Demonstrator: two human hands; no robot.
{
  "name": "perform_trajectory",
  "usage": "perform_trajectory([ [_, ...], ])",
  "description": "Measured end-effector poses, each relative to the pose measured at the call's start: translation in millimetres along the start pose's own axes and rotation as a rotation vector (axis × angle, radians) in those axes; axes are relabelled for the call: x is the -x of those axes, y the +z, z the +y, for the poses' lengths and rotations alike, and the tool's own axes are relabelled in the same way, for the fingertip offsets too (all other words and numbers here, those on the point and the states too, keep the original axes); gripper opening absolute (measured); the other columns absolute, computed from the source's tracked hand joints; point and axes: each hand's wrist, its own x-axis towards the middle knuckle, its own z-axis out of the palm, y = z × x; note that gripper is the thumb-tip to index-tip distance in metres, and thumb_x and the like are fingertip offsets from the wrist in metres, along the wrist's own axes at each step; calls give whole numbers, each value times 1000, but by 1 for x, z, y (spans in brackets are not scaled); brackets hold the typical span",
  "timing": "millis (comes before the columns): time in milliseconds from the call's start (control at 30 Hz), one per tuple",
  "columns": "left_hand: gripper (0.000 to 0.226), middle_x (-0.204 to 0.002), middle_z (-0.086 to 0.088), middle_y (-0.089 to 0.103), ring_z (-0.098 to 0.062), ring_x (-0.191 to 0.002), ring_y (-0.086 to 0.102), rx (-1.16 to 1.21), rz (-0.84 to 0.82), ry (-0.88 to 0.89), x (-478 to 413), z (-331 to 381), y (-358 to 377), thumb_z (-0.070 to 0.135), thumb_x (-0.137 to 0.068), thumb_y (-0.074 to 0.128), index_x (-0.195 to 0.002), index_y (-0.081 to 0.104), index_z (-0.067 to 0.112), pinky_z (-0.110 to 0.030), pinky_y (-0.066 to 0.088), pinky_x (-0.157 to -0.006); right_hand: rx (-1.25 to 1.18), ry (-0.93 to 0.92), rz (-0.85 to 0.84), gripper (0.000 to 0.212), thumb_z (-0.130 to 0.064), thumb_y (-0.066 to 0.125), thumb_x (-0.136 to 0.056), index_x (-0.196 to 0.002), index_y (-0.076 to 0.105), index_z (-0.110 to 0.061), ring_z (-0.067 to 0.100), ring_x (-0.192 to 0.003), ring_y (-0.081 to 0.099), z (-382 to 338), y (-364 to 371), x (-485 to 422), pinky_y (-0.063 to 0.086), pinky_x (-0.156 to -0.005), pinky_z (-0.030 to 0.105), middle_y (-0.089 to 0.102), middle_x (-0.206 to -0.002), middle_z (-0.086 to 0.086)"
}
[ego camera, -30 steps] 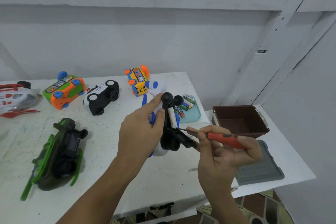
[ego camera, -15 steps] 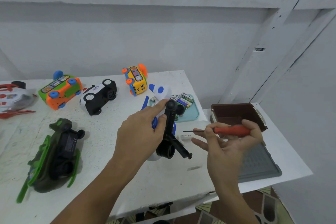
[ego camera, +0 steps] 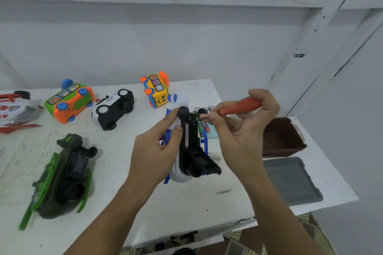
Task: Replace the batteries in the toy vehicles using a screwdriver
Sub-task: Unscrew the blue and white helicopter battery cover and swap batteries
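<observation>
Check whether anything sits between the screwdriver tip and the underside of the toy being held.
Nothing visible does. The right hand holds the orange screwdriver with its tip right at the black underside of the white and blue toy, which the left hand steadies from the side.

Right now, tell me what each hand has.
Left hand: closed on the toy.
Right hand: closed on the screwdriver.

Glossy plastic toy helicopter [ego camera: 189, 151]; matt orange screwdriver [ego camera: 238, 107]; rough, scuffed white table [ego camera: 128, 209].
</observation>
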Motion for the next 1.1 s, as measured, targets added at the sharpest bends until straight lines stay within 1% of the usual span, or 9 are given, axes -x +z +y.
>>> perform_trajectory([
  [133,37,-93,24,63,-10,-90,64,40,39,-5,1,-2,0,33,-96,53,-131,53,48,-7,48,-72,69,-127,-48,75,17,59,-86,-116,29,-45,28,-82,64,6,5,1,58,-77,42,57,-89,13],
  [233,38,-99,29,59,-3,-89,61,48,46,-5,-1,0,-1,30,-97,53,-126,47,54,-2,46,-72,144,-232,-74,67,18,63,-83,-112,31,-33,27,-80,63,10,7,1,58,-72,42,55,-89,17],
  [333,38,-105,20,60,-9,-96,60,45,35,-31,-3,0,-1,30,-97,53,-126,46,53,-10,45,-81,196,-248,-125,62,22,62,-81,-108,33,-26,25,-79,62,12,6,-1,58,-70,43,55,-89,16],
  [400,38,-101,19,62,-13,-94,62,33,36,-38,-3,0,-1,30,-97,54,-129,49,49,-9,45,-77,207,-224,-164,62,22,58,-83,-108,33,-28,27,-79,62,10,5,-4,56,-69,45,54,-88,11],
  [567,39,-98,-2,72,-18,-82,63,-19,39,5,-4,-2,-2,28,-96,54,-132,51,42,-5,42,-65,79,-38,-177,71,25,50,-84,-111,26,-35,28,-74,64,5,-2,-17,59,-75,47,53,-87,16],
  [700,42,-99,-15,71,4,-65,44,-112,7,31,-6,-2,-1,29,-96,54,-132,41,47,-1,33,-60,27,128,-184,65,24,50,-86,-111,25,-31,37,-67,68,-3,-11,-27,60,-75,46,53,-86,24],
  [833,36,-80,6,51,1,-60,41,-160,-17,67,-8,-2,0,39,-98,51,-129,40,55,-9,33,-57,-45,300,-217,62,21,51,-88,-110,24,-30,34,-63,69,-3,-23,-36,61,-72,44,55,-82,18],
  [967,40,-68,-6,59,-16,-75,49,-182,-22,132,-11,0,-1,35,-96,53,-121,37,61,-18,39,-64,-118,441,-231,64,20,53,-88,-112,27,-33,40,-65,68,4,-37,-38,58,-73,54,57,-82,12],
  [1100,41,-60,-5,48,-13,-58,43,-273,-95,109,-15,7,-1,34,-96,51,-134,47,50,-17,33,-55,-197,577,-274,67,21,52,-87,-113,30,-37,43,-65,66,12,-48,-33,56,-74,58,56,-82,15],
])
